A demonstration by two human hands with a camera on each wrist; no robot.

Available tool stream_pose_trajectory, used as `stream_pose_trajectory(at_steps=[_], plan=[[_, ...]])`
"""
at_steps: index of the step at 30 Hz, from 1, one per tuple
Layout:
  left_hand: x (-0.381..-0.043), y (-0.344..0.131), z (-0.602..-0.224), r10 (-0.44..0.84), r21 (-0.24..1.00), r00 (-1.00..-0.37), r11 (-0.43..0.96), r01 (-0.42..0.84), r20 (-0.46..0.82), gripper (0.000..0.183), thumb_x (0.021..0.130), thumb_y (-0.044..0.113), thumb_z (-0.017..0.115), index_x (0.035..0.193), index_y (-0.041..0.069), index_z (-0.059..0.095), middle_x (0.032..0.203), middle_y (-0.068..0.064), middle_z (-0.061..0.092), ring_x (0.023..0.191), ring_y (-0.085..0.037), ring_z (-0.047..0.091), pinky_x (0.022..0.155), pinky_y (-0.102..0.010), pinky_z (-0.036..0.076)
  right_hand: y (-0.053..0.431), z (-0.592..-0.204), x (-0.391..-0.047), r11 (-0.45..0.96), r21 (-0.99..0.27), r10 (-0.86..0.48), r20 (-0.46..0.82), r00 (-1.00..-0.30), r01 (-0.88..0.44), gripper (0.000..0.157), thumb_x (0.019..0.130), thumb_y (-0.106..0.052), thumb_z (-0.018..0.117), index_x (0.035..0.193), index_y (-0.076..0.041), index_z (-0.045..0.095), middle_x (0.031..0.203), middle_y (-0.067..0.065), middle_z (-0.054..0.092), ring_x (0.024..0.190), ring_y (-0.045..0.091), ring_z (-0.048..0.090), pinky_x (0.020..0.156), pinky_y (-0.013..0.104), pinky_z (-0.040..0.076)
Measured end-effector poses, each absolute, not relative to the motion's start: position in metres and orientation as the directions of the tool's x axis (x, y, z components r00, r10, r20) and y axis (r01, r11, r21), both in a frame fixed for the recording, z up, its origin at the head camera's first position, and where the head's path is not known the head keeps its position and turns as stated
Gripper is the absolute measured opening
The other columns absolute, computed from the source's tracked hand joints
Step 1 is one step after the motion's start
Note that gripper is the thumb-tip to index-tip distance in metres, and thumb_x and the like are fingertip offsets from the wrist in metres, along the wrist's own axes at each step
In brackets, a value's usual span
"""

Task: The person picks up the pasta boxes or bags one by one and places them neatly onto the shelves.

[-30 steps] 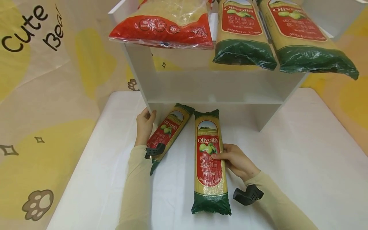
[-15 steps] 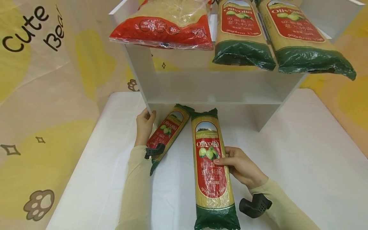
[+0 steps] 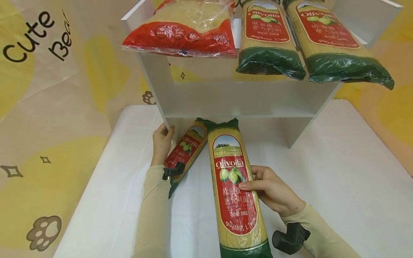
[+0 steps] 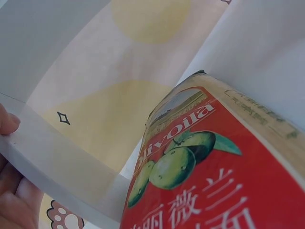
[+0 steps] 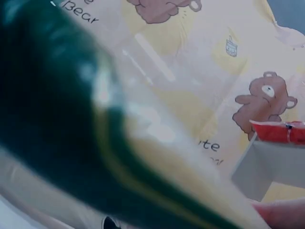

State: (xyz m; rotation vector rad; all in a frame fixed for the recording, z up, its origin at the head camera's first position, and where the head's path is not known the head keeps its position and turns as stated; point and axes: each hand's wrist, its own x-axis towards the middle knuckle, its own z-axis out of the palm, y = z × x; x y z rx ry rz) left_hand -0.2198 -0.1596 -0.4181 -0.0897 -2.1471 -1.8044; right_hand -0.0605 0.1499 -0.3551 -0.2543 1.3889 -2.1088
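Observation:
In the head view my right hand point(image 3: 274, 190) grips a pack of spaghetti point(image 3: 237, 200) by its right side, thumb across the red label. The pack's near green end looms large and blurred in the right wrist view. My left hand point(image 3: 162, 143) pinches the front edge of the white shelf unit's left side panel point(image 4: 62, 167), thumb on one face and fingers on the other. Beside that hand, a second spaghetti pack point(image 3: 185, 150) lies slanted on the table, its top reaching under the lower shelf. The held pack's top end overlaps it in the head view.
On the upper level of the shelf unit point(image 3: 238, 100) lie a red pasta bag point(image 3: 180, 34) and two spaghetti packs point(image 3: 269, 39), their ends jutting over the front edge. A white cloth covers the table point(image 3: 348, 172). Patterned fabric point(image 3: 64, 125) hangs behind.
My right hand has moved slightly right and toward me. The held pack has come closer to the camera, its top shifting left and its near end tilting right. The left hand stays put.

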Motion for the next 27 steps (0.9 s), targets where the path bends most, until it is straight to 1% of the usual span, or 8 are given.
stream_pose_trajectory(at_steps=[3,8,10,17,21,27], plan=[[-0.217,-0.159,-0.413,-0.159,0.949,-0.945,0.185,0.256,0.286,0.032,0.095,0.003,0.052,0.123,-0.010,0.056,0.123,-0.030,0.055,0.117,-0.035,0.053,0.096,-0.047,0.042,0.149,-0.352,-0.060,-0.300,-0.878,-0.590,-0.136,-0.795,0.373,0.024,0.089,0.000,0.057,0.111,0.007,0.049,0.102,0.014,0.067,0.094,0.023,0.066,0.081,0.037,0.053],[-0.205,-0.153,-0.395,-0.149,0.945,-0.944,0.198,0.262,0.293,0.032,0.094,-0.001,0.050,0.122,-0.015,0.054,0.122,-0.032,0.054,0.117,-0.039,0.052,0.096,-0.049,0.042,0.148,-0.349,-0.060,-0.312,-0.870,-0.601,-0.130,-0.789,0.381,0.024,0.089,0.001,0.056,0.112,0.007,0.049,0.102,0.014,0.067,0.095,0.023,0.066,0.082,0.037,0.053],[-0.200,-0.151,-0.390,-0.151,0.943,-0.943,0.205,0.262,0.295,0.032,0.093,-0.002,0.049,0.122,-0.016,0.053,0.121,-0.032,0.054,0.116,-0.039,0.052,0.096,-0.048,0.043,0.147,-0.348,-0.059,-0.312,-0.868,-0.608,-0.131,-0.783,0.387,0.024,0.089,0.002,0.055,0.111,0.007,0.049,0.102,0.013,0.067,0.095,0.022,0.066,0.082,0.036,0.053],[-0.200,-0.149,-0.388,-0.162,0.944,-0.943,0.209,0.255,0.290,0.030,0.093,-0.002,0.051,0.119,-0.015,0.056,0.119,-0.031,0.056,0.114,-0.037,0.055,0.094,-0.046,0.044,0.144,-0.343,-0.061,-0.321,-0.871,-0.630,-0.096,-0.771,0.371,0.022,0.090,0.001,0.054,0.110,0.006,0.050,0.102,0.013,0.067,0.094,0.023,0.066,0.082,0.036,0.053],[-0.199,-0.149,-0.389,-0.157,0.943,-0.944,0.212,0.255,0.290,0.030,0.093,-0.002,0.051,0.119,-0.015,0.056,0.119,-0.032,0.056,0.114,-0.039,0.054,0.094,-0.046,0.044,0.143,-0.339,-0.066,-0.329,-0.874,-0.601,-0.098,-0.793,0.357,0.024,0.090,0.001,0.054,0.112,0.008,0.048,0.102,0.014,0.067,0.094,0.023,0.066,0.081,0.037,0.053],[-0.198,-0.151,-0.388,-0.143,0.942,-0.945,0.208,0.263,0.295,0.031,0.094,0.000,0.051,0.122,-0.013,0.055,0.122,-0.030,0.055,0.116,-0.038,0.053,0.095,-0.047,0.043,0.141,-0.333,-0.076,-0.298,-0.892,-0.516,-0.149,-0.844,0.340,0.035,0.089,0.000,0.056,0.119,0.013,0.042,0.102,0.013,0.066,0.092,0.022,0.066,0.081,0.036,0.053]])
